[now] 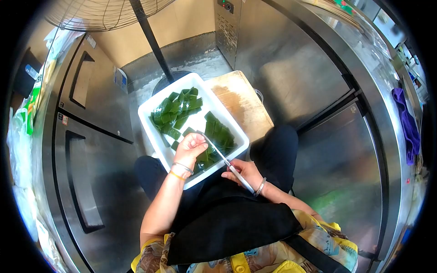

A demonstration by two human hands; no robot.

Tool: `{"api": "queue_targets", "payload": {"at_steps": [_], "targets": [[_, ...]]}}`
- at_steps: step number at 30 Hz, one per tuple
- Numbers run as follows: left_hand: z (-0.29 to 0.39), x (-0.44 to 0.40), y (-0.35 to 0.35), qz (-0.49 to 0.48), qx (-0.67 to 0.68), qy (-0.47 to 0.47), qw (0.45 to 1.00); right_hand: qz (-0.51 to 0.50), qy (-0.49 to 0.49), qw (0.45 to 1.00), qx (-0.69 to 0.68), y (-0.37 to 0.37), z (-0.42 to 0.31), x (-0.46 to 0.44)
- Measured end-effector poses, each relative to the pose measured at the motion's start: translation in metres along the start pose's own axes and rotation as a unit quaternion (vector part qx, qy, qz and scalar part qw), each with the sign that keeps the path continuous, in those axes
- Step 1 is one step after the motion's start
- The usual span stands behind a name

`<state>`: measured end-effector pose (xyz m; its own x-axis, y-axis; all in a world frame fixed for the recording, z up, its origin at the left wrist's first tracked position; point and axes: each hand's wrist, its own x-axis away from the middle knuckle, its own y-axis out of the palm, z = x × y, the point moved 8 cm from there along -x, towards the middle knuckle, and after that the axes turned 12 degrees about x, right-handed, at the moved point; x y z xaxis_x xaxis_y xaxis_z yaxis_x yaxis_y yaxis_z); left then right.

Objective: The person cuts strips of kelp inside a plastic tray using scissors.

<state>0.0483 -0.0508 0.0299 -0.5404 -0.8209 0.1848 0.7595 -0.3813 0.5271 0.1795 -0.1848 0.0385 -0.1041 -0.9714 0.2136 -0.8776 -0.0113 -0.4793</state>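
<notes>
A white plastic tub (146,119) rests between my knees. Flat, glossy dark green pieces that look like kelp (175,109) lie inside it in two heaps, with some liquid under them. My left hand (191,148) is over the tub, fingers closed in a pinch at a green piece beside the tool's tip; the fingers partly hide what they grip. In my right hand (246,172), above the tub's near right corner, is a long slim knife (239,177) with a pale grey handle. Its narrow blade points up-left toward my left fingertips.
Beyond the tub's right side lies a wooden board (236,98) with a wet patch. A fan pole (152,41) rises from a dark round base behind the tub. Steel cabinets (318,63) stand close on the right, and another steel cabinet (91,132) on the left.
</notes>
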Motion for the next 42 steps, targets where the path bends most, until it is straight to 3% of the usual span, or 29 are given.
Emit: {"api": "queue_targets", "payload": {"at_steps": [1,4,5,7,8,12,14,25,36,42], "targets": [[-0.002,-0.001,0.0,-0.004,0.015,0.0,1.0,-0.044,0.071,0.996,-0.011,0.004,0.007,0.002],[-0.01,-0.011,-0.021,0.027,0.116,-0.014,0.993,-0.022,0.079,0.996,-0.035,0.006,0.016,0.001],[-0.012,-0.012,-0.026,0.029,0.116,-0.013,0.993,-0.024,0.079,0.996,-0.035,0.008,0.021,0.002],[-0.017,-0.007,-0.034,0.132,0.232,-0.07,0.961,-0.004,0.013,1.0,0.009,0.007,0.017,0.001],[-0.013,-0.005,-0.025,0.103,0.261,-0.071,0.957,-0.005,0.013,1.0,0.009,0.008,0.019,0.001],[-0.018,-0.006,-0.029,0.078,0.242,-0.046,0.966,-0.008,-0.034,0.997,0.062,0.007,0.01,0.002],[-0.016,-0.007,-0.04,0.089,0.073,-0.018,0.993,-0.019,-0.035,0.995,0.089,0.006,0.007,0.001],[-0.008,0.002,-0.054,0.174,0.207,0.037,0.962,-0.016,-0.037,0.988,0.151,0.003,0.001,0.009],[0.011,0.01,-0.025,0.092,-0.054,0.055,0.993,0.002,-0.065,0.986,0.152,0.006,-0.002,0.005],[-0.008,0.011,-0.019,0.079,-0.009,0.032,0.996,0.011,-0.053,0.991,0.125,0.005,-0.002,0.005]]}}
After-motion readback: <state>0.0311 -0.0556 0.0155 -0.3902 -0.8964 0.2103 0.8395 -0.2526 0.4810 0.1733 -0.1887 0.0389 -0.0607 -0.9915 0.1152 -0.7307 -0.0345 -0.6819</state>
